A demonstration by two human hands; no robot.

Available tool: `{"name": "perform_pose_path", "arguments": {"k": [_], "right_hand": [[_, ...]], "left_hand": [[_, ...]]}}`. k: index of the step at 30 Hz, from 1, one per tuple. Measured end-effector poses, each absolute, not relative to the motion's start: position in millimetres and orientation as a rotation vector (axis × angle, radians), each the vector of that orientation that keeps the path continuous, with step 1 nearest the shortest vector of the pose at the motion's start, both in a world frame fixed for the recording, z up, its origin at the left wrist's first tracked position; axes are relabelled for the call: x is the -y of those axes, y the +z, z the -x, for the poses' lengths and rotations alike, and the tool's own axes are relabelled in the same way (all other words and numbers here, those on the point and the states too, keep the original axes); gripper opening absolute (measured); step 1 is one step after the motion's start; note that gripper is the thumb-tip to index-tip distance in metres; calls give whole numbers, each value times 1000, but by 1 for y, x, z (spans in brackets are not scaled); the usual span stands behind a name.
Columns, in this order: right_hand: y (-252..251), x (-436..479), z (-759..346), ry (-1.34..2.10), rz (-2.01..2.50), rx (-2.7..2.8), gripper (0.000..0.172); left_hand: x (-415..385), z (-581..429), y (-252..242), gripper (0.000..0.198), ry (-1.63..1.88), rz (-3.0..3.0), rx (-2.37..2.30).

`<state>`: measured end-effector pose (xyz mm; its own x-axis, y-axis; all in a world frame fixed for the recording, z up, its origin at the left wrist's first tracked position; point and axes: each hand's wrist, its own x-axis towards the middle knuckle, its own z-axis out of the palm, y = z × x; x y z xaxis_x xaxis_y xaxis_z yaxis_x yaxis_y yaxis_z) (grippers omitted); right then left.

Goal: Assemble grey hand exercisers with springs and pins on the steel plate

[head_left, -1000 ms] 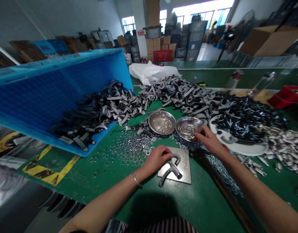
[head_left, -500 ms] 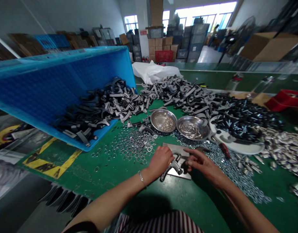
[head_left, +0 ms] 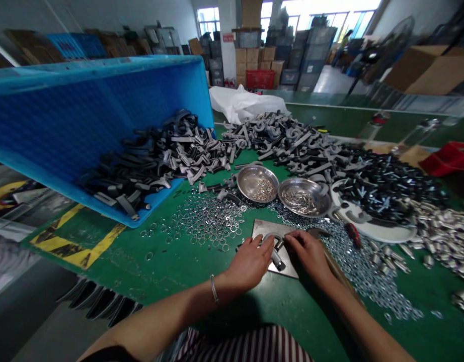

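My left hand is closed on a grey hook-shaped metal part that lies on a small steel plate on the green table. My right hand meets it from the right, its fingertips pinched at the curved end of the part; whatever small piece they may hold is hidden. Just beyond the plate stand two shallow steel bowls: the left bowl holds small washers, the right bowl small pins.
A tipped blue crate spills dark hook parts at left. More grey hooks are piled at the back, black screws on a white tray at right, loose washers and silver sleeves across the table. A red bin stands far right.
My right hand came back from the right steel bowl to the hook part on the plate and now pinches at its curved end. My left hand stayed on the part.
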<state>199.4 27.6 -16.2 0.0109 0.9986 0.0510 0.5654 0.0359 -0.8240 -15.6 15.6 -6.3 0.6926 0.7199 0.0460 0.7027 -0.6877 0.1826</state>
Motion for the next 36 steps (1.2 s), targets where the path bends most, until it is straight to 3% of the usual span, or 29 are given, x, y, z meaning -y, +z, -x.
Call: {"name": "perform_pose_path", "arguments": {"k": [6, 14, 19, 21, 24, 29, 36], "right_hand": [[-26, -28, -195, 563, 1576, 1859, 28], [-23, -18, -207, 320, 1498, 2155, 30], [-14, 9, -262, -297, 1852, 2308, 33], [-15, 16, -282, -359, 1971, 2383, 29], [-11, 20, -296, -170, 1996, 2283, 25], [13, 26, -269, 520, 1874, 1976, 33], [12, 36, -242, 894, 1897, 1956, 35]], "left_hand": [[-16, 16, -9, 54, 190, -2764, -1152], [-7, 12, -14, 49, 229, -2780, -1293], [-6, 15, -21, 42, 283, -2867, -1220], [-7, 14, -20, 40, 265, -2877, -1215], [-7, 12, -15, 39, 243, -2865, -1239], [-6, 8, -15, 41, 229, -2865, -1258], [-5, 8, -9, 41, 247, -2789, -1215]]}}
